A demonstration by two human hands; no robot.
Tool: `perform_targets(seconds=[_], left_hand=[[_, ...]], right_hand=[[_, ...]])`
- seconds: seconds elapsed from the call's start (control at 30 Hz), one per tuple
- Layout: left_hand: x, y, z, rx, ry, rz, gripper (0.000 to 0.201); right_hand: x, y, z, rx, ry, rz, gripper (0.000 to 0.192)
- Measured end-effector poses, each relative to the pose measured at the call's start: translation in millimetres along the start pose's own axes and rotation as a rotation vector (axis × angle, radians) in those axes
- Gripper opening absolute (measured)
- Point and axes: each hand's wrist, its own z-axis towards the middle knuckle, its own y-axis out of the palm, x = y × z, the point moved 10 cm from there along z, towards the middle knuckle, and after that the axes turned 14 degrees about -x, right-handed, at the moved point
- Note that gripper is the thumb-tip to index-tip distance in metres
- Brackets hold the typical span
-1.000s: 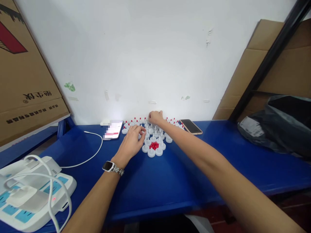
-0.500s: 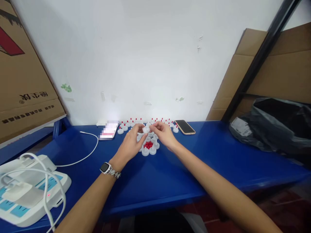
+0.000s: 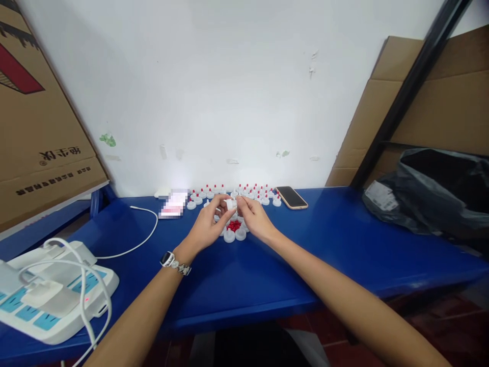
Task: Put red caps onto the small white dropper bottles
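The left hand (image 3: 208, 227) pinched a small white cap (image 3: 229, 204) at its fingertips, above the pile of red tips (image 3: 234, 225). The right hand (image 3: 255, 216) met the cap from the right, fingertips closed near it; whether they held a tip could not be determined.

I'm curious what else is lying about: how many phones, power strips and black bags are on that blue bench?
Phones: 2, a lit one and a dark one
Power strips: 1
Black bags: 1
Total: 4
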Motion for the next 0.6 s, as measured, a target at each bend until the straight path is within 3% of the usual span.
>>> perform_targets(seconds=[0.23, 0.43, 0.5, 0.6], left_hand=[[-28, -28.1, -3, 0.118, -0.107, -0.183, 0.041], [-39, -27.4, -6, 0.018, -0.117, 0.025, 0.036], [-38, -22.9, -6, -0.007, -0.127, 0.074, 0.038], [-32, -17.0, -6, -0.025, -0.134, 0.132, 0.037]], right_hand=[[-6, -38, -3, 0.123, 0.002, -0.151, 0.047], [9, -6, 4, -0.245, 0.035, -0.428, 0.033], [11, -4, 5, -0.281, 0.051, -0.395, 0.034], [11, -11, 7, -0.227, 0.067, -0.26, 0.038]])
